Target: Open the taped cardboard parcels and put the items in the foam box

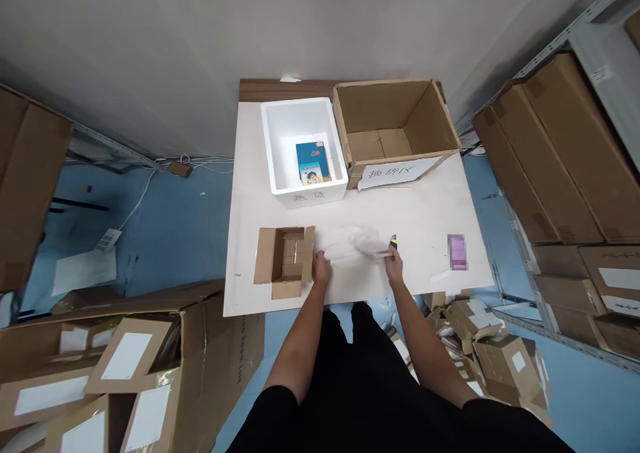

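Observation:
A thin, whitish translucent plastic bag [369, 241] is stretched low over the white-topped table between my hands. My right hand [393, 265] is closed on its right end, where the plastic bunches into a fold. At its left end, my left hand [321, 268] has its fingers curled round the edge, right beside a flap of the small open carton [265, 256]. That carton shows a bare cardboard inside. A yellow-and-black box cutter [393, 240] lies just beyond my right fingers, partly hidden by them.
Behind stand a white foam box [310, 196] holding books [313, 160] and a large open cardboard box [400, 163] with a handwritten label. A blurred purple item [457, 252] lies at right. Cartons crowd the floor and shelves on both sides.

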